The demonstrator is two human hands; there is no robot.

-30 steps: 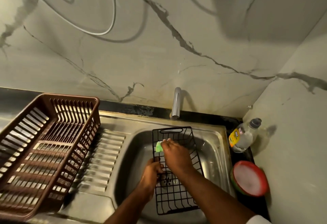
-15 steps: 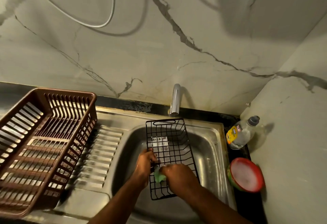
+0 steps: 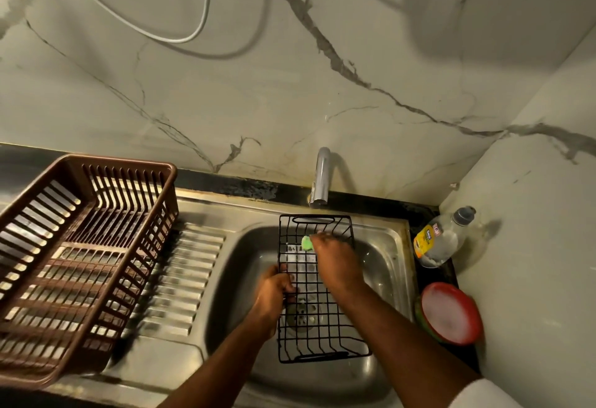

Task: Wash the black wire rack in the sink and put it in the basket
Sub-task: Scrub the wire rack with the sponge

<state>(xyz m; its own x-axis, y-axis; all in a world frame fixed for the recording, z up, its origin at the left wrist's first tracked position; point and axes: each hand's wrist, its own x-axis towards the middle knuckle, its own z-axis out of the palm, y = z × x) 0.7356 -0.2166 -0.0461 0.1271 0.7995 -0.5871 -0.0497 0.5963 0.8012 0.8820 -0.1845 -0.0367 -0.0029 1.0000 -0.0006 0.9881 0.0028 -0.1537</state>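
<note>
hidden: right hand point(image 3: 335, 259) fingertips blurred, sponge point(image 3: 307, 243) mostly covered
grip: left hand point(image 3: 274, 298) clamps black wire rack point(image 3: 317, 327) left edge; right pinches sponge
rack: over sink point(image 3: 387, 265)
change: sponge moved from near end to far end

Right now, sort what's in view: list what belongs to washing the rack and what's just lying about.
Belongs to the job:
black wire rack, over the sink
green sponge, in the right hand
left hand, holding the rack's left edge
brown basket
tap

Just lying about:
clear bottle
red-rimmed bowl
</note>
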